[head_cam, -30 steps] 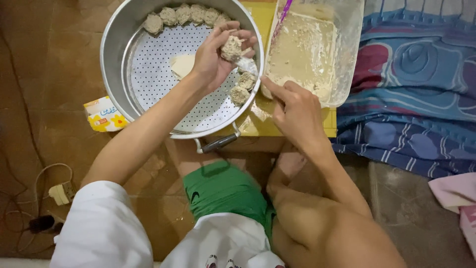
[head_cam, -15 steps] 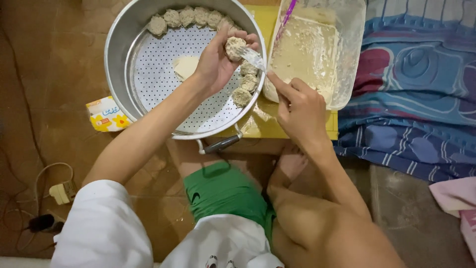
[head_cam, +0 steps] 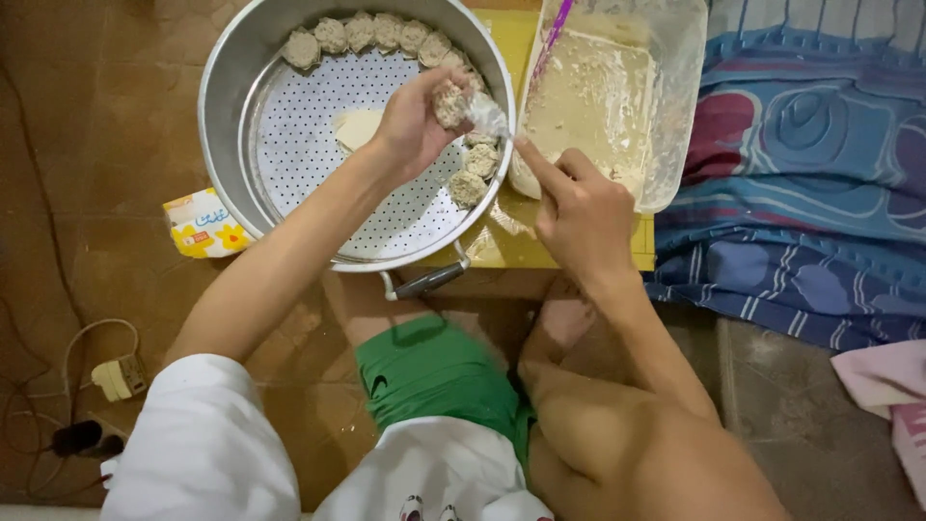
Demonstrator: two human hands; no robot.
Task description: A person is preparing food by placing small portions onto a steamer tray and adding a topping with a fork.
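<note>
While my left hand [head_cam: 410, 121] curls shut around a filled dumpling [head_cam: 449, 101] over the perforated steamer tray [head_cam: 318, 125], I pinch my right hand [head_cam: 579, 207] closed on a small utensil [head_cam: 489, 116] whose tip touches the dumpling. Finished dumplings [head_cam: 371, 34] line the tray's rim from eleven to four o'clock; the filling tub [head_cam: 675, 106] sits at three.

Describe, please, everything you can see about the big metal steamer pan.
The big metal steamer pan is round, silver and shiny, with high walls and a flat insert pierced with many small holes. It sits flat on the brown tiled floor, its right edge beside a yellow board. A dark handle sticks out at its near rim. Filled dumplings line the far and right wall in an arc, and a pale wrapper lies on the insert. The left hand hovers above it, holding one dumpling.
</note>
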